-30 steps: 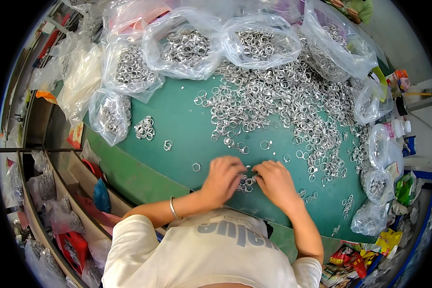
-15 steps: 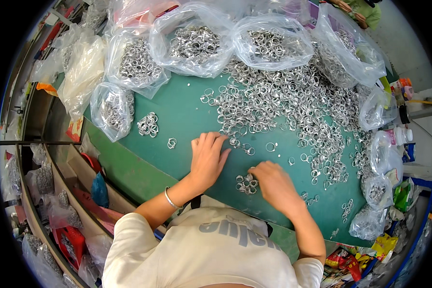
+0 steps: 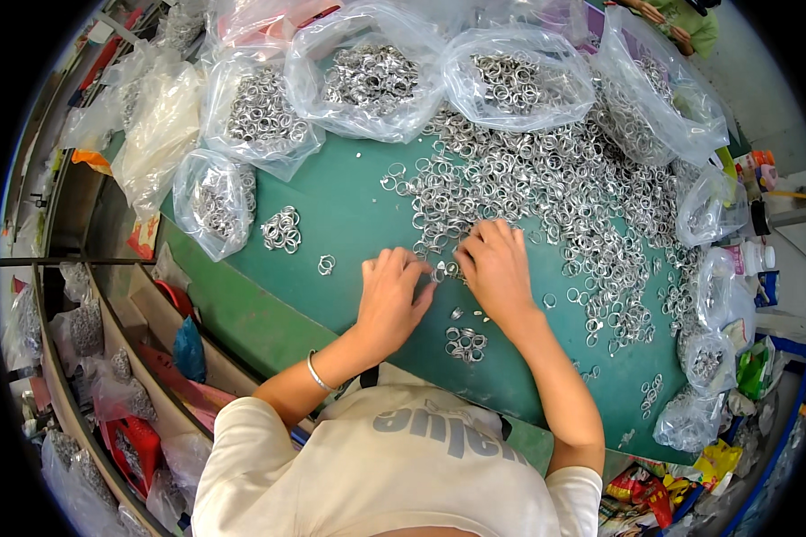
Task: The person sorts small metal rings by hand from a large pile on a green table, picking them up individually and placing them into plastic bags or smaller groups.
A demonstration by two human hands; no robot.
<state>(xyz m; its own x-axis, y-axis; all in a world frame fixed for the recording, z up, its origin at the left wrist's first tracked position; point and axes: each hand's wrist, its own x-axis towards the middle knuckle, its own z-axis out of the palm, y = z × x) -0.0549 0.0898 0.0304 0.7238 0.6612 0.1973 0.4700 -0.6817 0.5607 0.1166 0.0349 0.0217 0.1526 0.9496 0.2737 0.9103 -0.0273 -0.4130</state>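
Note:
Silver-coloured metal rings lie in a big loose heap on the green table. At the heap's near edge, my left hand has its thumb and fingers closed about a ring. Close by on the right, my right hand bends its fingers down among rings at the same spot; what its fingertips grip is hidden. Between my forearms lies a small cluster of rings, with a single piece just above it. Another small cluster and a pair of rings lie to the left.
Open clear plastic bags of rings line the far side, among them one bag and another. More bags stand along the right edge. Left of the table are compartments with bagged parts. A person is at the far right.
My right hand has moved up and away from the small near cluster to the heap's edge beside my left hand. My left hand stays almost in place.

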